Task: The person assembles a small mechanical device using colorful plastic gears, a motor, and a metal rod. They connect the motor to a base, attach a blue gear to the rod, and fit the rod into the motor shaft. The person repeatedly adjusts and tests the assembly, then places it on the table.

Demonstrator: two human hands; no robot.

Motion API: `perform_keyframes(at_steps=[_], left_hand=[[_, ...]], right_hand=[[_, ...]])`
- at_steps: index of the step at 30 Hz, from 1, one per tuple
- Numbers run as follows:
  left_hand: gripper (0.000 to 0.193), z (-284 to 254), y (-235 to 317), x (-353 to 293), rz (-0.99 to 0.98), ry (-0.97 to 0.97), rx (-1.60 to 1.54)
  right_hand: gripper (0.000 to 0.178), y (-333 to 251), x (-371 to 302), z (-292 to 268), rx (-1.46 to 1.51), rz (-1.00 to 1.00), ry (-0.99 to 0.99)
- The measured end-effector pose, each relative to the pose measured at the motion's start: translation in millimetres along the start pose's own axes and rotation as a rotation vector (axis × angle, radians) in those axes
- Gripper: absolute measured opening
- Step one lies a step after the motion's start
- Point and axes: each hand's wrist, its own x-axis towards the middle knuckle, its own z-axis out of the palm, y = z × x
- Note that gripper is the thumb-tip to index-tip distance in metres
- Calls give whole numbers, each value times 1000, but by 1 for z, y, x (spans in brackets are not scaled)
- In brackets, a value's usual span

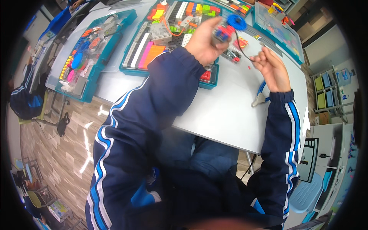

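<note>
My left hand (204,43) is raised over the table, its fingers wrapped round a small model of plastic building parts (224,32). The model has red pieces and a toothed-looking blue wheel (236,23) on top; its lower side is partly hidden by my fingers. A thin black cable (241,48) hangs from it in a curve toward my right hand (273,71). The right hand pinches the cable's other end between thumb and fingertips. Below that hand, pliers with blue handles (260,95) lie on the white table (222,117).
A teal case (209,84) of sorted colourful building parts lies open beneath my left hand. Another teal parts case (90,86) is at the left, and a third (293,53) at the far right. A clear tray of small pieces (232,56) sits between my hands.
</note>
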Motion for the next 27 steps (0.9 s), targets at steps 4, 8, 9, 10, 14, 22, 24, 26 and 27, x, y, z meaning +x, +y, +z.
perform_keyframes(at_steps=[4, 8, 9, 10, 14, 22, 24, 26, 27], left_hand=[[44, -13, 3, 6, 25, 91, -290], [58, -6, -13, 1, 64, 100, -222], [58, -2, -15, -1, 73, 130, -205], [57, 2, -17, -2, 129, 111, -240], [53, 10, -17, -4, 267, 171, -250], [46, -2, -11, 2, 331, 146, -220], [45, -1, -13, 4, 313, 172, -205], [44, -1, -14, 4, 277, 217, -190], [43, -1, -15, 3, 253, 248, -184]], right_hand=[[15, 2, 60, 30, -33, 202, -199], [17, 24, 99, 61, -218, 192, -49], [16, 31, 106, 68, -199, 155, 22], [16, 38, 112, 76, -181, 117, 91], [16, 54, 130, 94, -153, 86, 190], [16, 46, 155, 100, -256, 255, 35], [16, 46, 156, 97, -276, 278, 8], [16, 47, 151, 92, -286, 276, 10], [16, 46, 149, 91, -298, 272, 9]])
